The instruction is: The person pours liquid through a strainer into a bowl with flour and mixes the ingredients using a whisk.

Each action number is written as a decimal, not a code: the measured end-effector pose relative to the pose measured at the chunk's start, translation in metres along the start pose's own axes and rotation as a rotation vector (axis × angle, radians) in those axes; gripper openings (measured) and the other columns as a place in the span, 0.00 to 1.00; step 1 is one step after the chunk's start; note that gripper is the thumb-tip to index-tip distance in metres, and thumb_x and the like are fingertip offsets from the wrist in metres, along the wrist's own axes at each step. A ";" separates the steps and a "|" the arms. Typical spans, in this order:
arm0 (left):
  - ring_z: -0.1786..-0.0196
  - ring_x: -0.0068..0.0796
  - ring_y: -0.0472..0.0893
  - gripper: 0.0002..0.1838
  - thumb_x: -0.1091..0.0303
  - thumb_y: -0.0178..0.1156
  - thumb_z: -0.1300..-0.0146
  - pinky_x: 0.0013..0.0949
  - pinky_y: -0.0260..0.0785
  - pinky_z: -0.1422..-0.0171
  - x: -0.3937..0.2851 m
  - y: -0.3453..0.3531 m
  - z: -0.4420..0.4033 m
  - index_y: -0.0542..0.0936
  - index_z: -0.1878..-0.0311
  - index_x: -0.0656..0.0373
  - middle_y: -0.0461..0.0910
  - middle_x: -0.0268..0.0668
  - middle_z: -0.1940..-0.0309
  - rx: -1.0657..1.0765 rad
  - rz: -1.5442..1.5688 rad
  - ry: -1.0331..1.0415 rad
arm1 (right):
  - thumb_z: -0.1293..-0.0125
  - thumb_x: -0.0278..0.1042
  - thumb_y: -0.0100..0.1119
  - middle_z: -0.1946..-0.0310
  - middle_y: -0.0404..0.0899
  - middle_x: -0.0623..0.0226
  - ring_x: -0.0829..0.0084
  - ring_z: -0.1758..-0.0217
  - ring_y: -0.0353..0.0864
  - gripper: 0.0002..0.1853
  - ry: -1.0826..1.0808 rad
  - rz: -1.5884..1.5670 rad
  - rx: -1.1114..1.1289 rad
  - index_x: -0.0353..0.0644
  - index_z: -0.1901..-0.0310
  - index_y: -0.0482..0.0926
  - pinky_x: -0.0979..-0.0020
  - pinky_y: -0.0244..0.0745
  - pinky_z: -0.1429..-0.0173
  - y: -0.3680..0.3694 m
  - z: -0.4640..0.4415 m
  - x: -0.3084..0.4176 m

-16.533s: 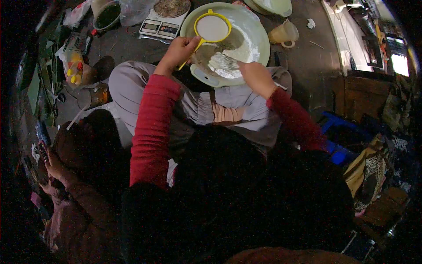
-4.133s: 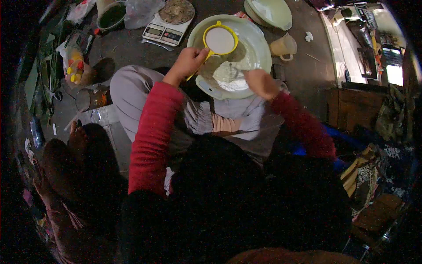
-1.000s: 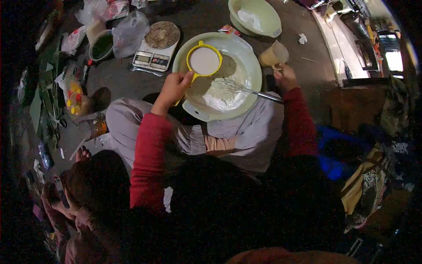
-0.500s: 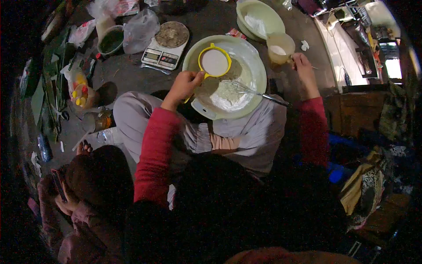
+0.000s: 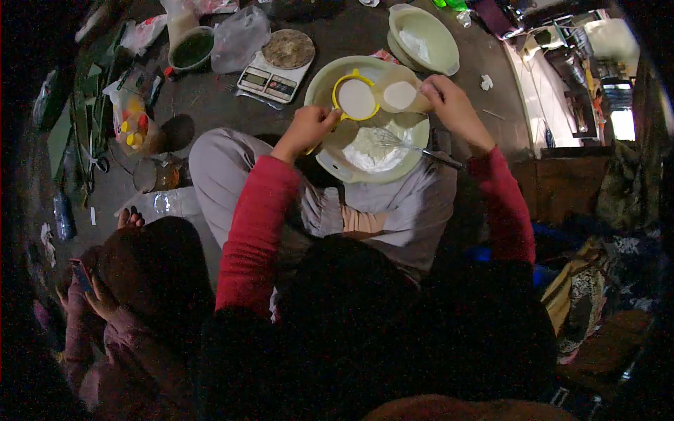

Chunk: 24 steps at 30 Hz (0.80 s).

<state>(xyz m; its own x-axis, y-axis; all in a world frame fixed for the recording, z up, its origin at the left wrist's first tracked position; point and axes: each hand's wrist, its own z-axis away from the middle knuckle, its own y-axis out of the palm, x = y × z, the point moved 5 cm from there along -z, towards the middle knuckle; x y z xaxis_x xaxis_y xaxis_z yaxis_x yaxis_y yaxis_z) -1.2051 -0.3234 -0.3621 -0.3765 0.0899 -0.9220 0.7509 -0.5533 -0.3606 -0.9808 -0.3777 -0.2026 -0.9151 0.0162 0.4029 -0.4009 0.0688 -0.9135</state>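
My left hand (image 5: 309,132) is closed around the handle of a yellow-rimmed strainer (image 5: 338,88), which hangs over a large pale green bowl (image 5: 423,130). White powder fills the strainer. In my right hand (image 5: 453,109) is a translucent measuring jug (image 5: 419,102), tilted toward the strainer's right edge, with white powder inside. Whether jug and strainer touch, I cannot tell. Below them, a heap of white powder (image 5: 365,156) lies in the bowl. A wire whisk (image 5: 395,140) rests in it, its dark handle leaning over the near right rim.
A digital scale (image 5: 269,85) stands left of the bowl, with a plastic bag (image 5: 240,41) behind it. Another pale green bowl (image 5: 451,55) holds white powder at the back right. Leaves and scissors (image 5: 98,163) lie far left. A person with a phone (image 5: 81,276) sits at lower left.
My right hand has brought the jug leftward from outside the bowl to the strainer and tilted it. The strainer stays over the bowl. The view has shifted slightly.
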 end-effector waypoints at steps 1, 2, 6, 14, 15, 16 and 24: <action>0.80 0.39 0.76 0.23 0.50 0.54 0.43 0.38 0.67 0.70 0.001 0.000 0.000 0.79 0.77 0.63 0.74 0.47 0.85 -0.007 0.034 -0.033 | 0.38 0.40 0.48 0.65 0.74 0.51 0.54 0.61 0.74 0.14 -0.012 0.042 0.012 0.37 0.59 0.73 0.60 0.68 0.56 0.002 -0.001 0.006; 0.80 0.39 0.76 0.23 0.50 0.54 0.43 0.38 0.67 0.70 0.001 0.000 0.000 0.79 0.77 0.63 0.74 0.47 0.85 -0.010 0.038 -0.034 | 0.38 0.39 0.48 0.65 0.74 0.51 0.52 0.61 0.73 0.14 -0.023 0.082 0.024 0.37 0.59 0.73 0.59 0.67 0.56 0.004 -0.002 0.010; 0.78 0.44 0.77 0.22 0.50 0.54 0.43 0.38 0.68 0.68 -0.003 -0.003 -0.001 0.79 0.77 0.62 0.75 0.48 0.83 -0.022 -0.078 0.036 | 0.40 0.38 0.49 0.64 0.74 0.51 0.52 0.60 0.73 0.14 -0.084 0.205 0.000 0.36 0.60 0.73 0.58 0.66 0.56 0.013 -0.006 0.011; 0.81 0.36 0.74 0.25 0.50 0.53 0.41 0.40 0.65 0.73 -0.002 0.000 -0.002 0.77 0.75 0.68 0.74 0.49 0.84 -0.033 -0.016 0.118 | 0.40 0.38 0.50 0.66 0.73 0.53 0.54 0.63 0.71 0.13 -0.223 0.360 -0.071 0.37 0.60 0.74 0.58 0.66 0.57 0.014 -0.010 0.020; 0.81 0.36 0.75 0.24 0.51 0.53 0.41 0.40 0.65 0.73 -0.002 0.000 -0.003 0.77 0.76 0.68 0.74 0.49 0.84 -0.024 -0.033 0.111 | 0.40 0.38 0.50 0.66 0.73 0.53 0.54 0.63 0.71 0.13 -0.223 0.360 -0.070 0.37 0.60 0.74 0.58 0.66 0.57 0.014 -0.011 0.020; 0.80 0.36 0.75 0.24 0.51 0.53 0.41 0.40 0.65 0.72 -0.001 0.000 -0.004 0.77 0.76 0.68 0.74 0.48 0.84 -0.014 -0.049 0.104 | 0.40 0.38 0.49 0.66 0.73 0.54 0.53 0.62 0.71 0.13 -0.216 0.354 -0.059 0.37 0.61 0.74 0.58 0.66 0.57 0.014 -0.012 0.019; 0.82 0.31 0.74 0.23 0.52 0.54 0.42 0.38 0.66 0.73 0.004 0.003 -0.007 0.77 0.77 0.67 0.73 0.45 0.87 -0.030 -0.062 0.097 | 0.39 0.39 0.49 0.65 0.73 0.54 0.53 0.62 0.71 0.13 -0.172 0.362 -0.029 0.39 0.60 0.74 0.58 0.66 0.56 0.017 -0.014 0.017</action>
<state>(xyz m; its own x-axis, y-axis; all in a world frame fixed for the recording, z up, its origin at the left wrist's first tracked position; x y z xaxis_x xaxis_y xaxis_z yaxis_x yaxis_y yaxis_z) -1.2006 -0.3189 -0.3677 -0.3700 0.2035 -0.9065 0.7444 -0.5189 -0.4203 -1.0029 -0.3623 -0.2101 -0.9917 -0.1226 0.0378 -0.0524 0.1178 -0.9917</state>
